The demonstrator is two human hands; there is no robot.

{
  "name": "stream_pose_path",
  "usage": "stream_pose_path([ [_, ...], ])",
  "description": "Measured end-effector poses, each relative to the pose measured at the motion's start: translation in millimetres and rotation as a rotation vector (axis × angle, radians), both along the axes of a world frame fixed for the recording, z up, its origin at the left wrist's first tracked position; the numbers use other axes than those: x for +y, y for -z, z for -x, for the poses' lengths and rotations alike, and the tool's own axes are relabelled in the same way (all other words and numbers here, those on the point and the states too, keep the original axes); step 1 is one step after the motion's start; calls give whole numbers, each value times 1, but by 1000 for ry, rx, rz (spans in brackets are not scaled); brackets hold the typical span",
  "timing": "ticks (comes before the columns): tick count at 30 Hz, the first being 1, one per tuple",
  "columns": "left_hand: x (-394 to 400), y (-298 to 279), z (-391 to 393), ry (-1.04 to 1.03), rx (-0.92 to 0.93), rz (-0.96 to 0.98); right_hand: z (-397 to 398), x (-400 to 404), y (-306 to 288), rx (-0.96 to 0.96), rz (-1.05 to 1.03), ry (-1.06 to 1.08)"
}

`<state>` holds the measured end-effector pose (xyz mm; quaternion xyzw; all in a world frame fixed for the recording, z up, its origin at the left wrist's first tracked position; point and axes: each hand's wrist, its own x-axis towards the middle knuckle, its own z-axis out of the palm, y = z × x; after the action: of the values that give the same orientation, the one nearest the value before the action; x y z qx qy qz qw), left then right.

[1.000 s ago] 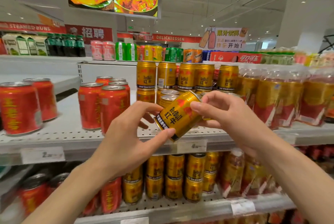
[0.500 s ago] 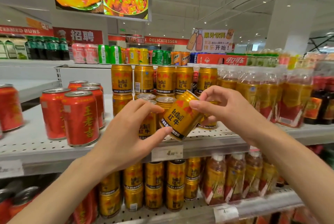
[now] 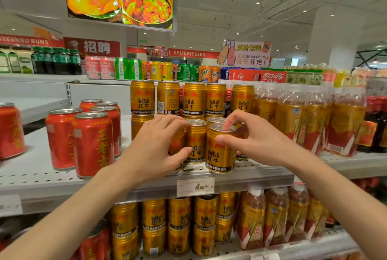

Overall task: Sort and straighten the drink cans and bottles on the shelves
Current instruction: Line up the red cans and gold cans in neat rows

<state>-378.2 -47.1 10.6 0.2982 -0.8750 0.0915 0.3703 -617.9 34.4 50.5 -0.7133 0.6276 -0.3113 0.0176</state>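
Right grip (image 3: pixel 247 138) pinches upright gold can (image 3: pixel 219 150); left hand (image 3: pixel 159 144) grips neighbouring can (image 3: pixel 196 140).

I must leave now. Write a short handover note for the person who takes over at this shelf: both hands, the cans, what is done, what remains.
Right hand: grips the front gold can at its top; the can stands upright at the shelf edge, label forward.
Left hand: fingers curled round the neighbouring gold can, also upright.
Done: the front gold can is set down beside its row.
Left: release both, align the gold front row; one upper gold can shows its back label. The red cans on the left stand unevenly and probably need straightening.
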Motion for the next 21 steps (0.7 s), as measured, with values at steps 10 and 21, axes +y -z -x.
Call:
stream_pose_path([
  [10,-9,9,5,27,45,46,9,-17,20,195,252,22],
  [21,5,31,9,-10,297,-105,12,-16,42,71,243,146],
])
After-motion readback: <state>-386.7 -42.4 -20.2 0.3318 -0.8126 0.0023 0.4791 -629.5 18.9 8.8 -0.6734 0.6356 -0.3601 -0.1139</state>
